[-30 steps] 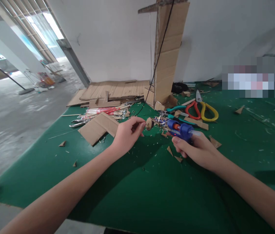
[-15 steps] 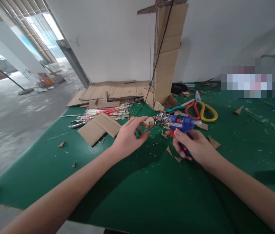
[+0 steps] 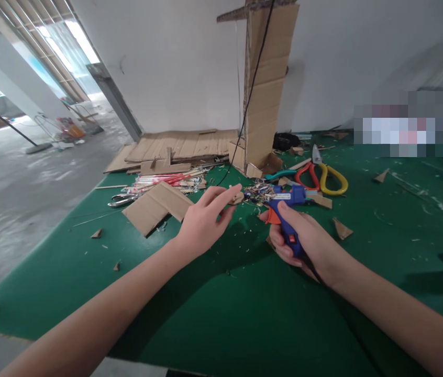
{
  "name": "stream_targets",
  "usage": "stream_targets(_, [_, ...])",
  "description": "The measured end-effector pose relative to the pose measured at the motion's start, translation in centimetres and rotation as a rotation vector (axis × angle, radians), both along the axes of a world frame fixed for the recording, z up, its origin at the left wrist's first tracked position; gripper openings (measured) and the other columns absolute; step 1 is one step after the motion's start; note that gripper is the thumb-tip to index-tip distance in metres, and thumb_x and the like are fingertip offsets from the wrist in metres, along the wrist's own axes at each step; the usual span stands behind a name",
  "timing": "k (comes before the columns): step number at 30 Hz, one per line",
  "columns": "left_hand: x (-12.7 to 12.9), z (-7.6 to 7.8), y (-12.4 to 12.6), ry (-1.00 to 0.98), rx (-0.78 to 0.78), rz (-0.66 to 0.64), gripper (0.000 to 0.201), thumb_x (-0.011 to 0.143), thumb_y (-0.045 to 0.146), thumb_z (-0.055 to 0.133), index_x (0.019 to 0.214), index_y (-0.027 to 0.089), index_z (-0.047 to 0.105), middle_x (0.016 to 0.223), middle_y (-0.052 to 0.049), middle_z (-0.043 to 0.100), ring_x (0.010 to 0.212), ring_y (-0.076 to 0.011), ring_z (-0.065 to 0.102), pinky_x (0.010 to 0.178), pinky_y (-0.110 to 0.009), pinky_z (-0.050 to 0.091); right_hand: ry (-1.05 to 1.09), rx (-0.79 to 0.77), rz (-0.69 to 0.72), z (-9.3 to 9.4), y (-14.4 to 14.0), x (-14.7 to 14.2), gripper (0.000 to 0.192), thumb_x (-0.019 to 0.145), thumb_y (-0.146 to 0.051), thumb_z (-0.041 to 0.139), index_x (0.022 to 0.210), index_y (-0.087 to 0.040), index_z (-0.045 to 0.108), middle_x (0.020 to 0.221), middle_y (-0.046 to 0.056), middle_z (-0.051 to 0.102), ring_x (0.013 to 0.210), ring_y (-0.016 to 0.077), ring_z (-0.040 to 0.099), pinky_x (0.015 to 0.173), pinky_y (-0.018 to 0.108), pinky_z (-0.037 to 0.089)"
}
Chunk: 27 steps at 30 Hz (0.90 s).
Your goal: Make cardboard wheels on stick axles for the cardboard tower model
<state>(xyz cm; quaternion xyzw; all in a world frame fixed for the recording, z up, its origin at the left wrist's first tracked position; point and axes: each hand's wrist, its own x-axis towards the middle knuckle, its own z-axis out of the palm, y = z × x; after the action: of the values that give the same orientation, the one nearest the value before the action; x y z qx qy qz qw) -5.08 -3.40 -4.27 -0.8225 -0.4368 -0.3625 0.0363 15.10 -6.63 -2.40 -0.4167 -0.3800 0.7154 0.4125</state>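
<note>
My right hand [image 3: 298,235] is wrapped around the handle of a blue glue gun [image 3: 290,196] with an orange trigger, its nozzle aimed left. A dark cord runs from the handle down past my wrist. My left hand [image 3: 208,217] is closed, its fingertips on a small round tan piece [image 3: 237,198], partly hidden by the fingers. Between this piece and the gun lies a heap of small mixed scraps [image 3: 259,191], which hides the nozzle tip. Left of my left hand, an angled piece of cardboard [image 3: 154,205] lies flat on the green table [image 3: 206,324].
A tall cardboard post [image 3: 270,84] stands behind, a black cord hanging before it. Red-handled scissors [image 3: 307,175], yellow-handled scissors [image 3: 333,180] and a teal handle [image 3: 280,175] lie behind the gun. Metal scissors [image 3: 123,199], wrapped sticks [image 3: 166,180] and cardboard sheets [image 3: 186,145] lie at left.
My left fingers have closed in over the round piece, covering more of it. My right hand has turned the glue gun, so its handle and switch show more. The view has shifted slightly.
</note>
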Motion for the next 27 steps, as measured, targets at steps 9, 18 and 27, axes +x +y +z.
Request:
stream_targets(9, [-0.06, 0.18, -0.26, 0.036, -0.046, -0.054, 0.038, 0.083, 0.027, 0.054, 0.12, 0.021, 0.052, 0.112, -0.009, 0.055, 0.065, -0.0087, 0.057, 0.058, -0.024, 0.052, 0.054, -0.045, 0.022, -0.51, 0.21, 0.25, 0.033, 0.082, -0.05, 0.051, 0.091, -0.019, 0.056, 0.05, -0.006, 0.046, 0.034, 0.0061, 0.032, 0.027, 0.016, 0.023])
stream_targets(18, [-0.19, 0.11, 0.15, 0.077, 0.059, 0.012, 0.032, 0.084, 0.02, 0.053, 0.116, 0.021, 0.053, 0.107, -0.008, 0.057, 0.092, -0.0167, 0.059, 0.071, -0.029, 0.054, 0.06, -0.073, 0.049, -0.36, -0.08, -0.14, 0.036, 0.083, -0.052, 0.05, 0.093, -0.018, 0.056, 0.048, -0.006, 0.046, 0.032, 0.0058, 0.031, 0.026, 0.016, 0.023])
stream_targets(27, [-0.18, 0.03, 0.35, 0.069, 0.108, 0.0, 0.025, 0.083, 0.014, 0.05, 0.106, 0.02, 0.057, 0.099, -0.006, 0.059, 0.093, -0.0167, 0.057, 0.078, -0.03, 0.051, 0.058, -0.069, 0.049, -0.36, -0.04, -0.12, 0.037, 0.083, -0.052, 0.049, 0.093, -0.018, 0.057, 0.048, -0.006, 0.047, 0.032, 0.0059, 0.032, 0.025, 0.017, 0.023])
